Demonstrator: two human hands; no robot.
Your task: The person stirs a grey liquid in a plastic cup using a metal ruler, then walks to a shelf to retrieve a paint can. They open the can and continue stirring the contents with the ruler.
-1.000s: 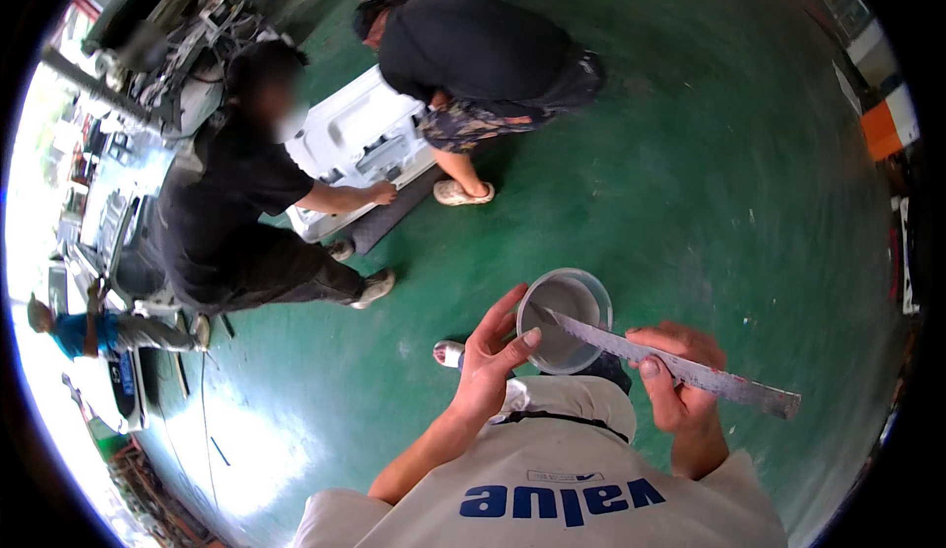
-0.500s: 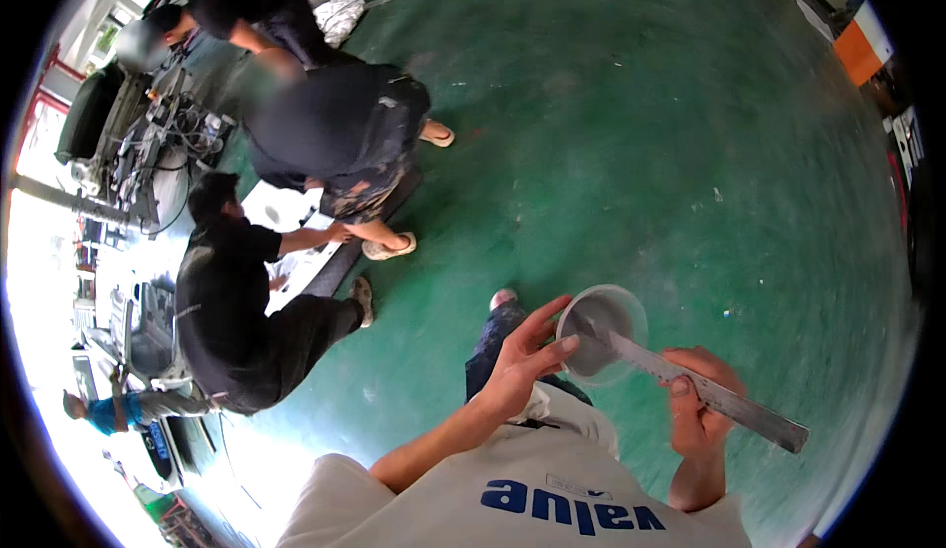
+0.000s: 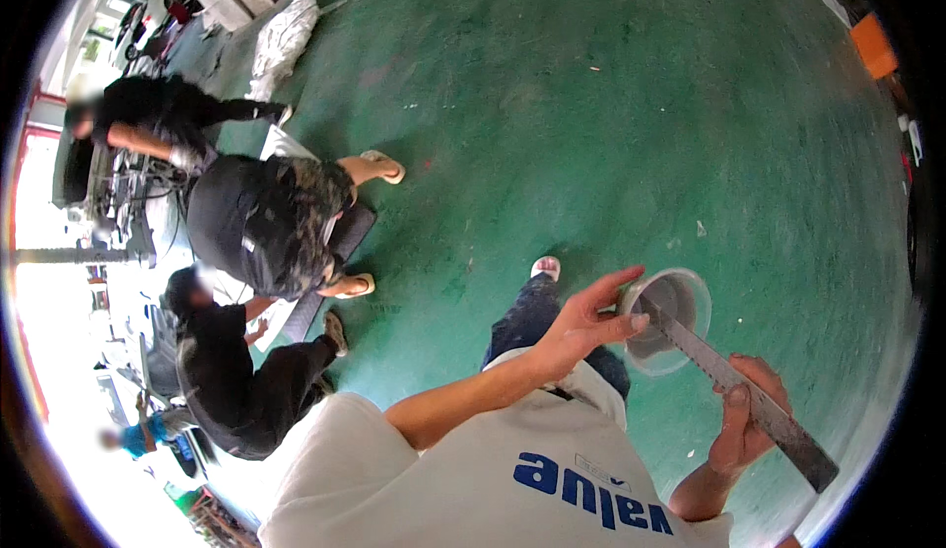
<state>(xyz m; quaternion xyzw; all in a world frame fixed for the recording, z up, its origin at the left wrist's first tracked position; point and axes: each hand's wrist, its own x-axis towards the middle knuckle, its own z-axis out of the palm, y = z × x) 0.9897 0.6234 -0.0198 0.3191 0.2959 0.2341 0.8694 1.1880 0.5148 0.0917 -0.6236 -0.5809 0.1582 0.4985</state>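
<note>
My left hand [image 3: 588, 329] holds a clear plastic cup [image 3: 702, 304] by its side, thumb and fingers at the rim. Grey material [image 3: 674, 301] coats the inside of the cup. In my right hand [image 3: 751, 418] is a long flat metal ruler [image 3: 698, 355], gripped near its middle. One end of the ruler reaches into the cup; the other slants out past my right hand toward the lower right. The cup is tilted, so its opening faces me.
To the left, several people in dark clothes [image 3: 236, 376] bend and crouch around a pale panel [image 3: 284, 144] and a dark mat [image 3: 345, 238]. Behind them lies a crumpled silvery sheet [image 3: 286, 40]. Green floor [image 3: 512, 154] stretches ahead. An orange box [image 3: 873, 47] stands far right.
My view has swung, and hands, cup and ruler now appear farther right. The ruler stays in the cup. A foot of mine shows farther forward. The people at left have shifted in view.
</note>
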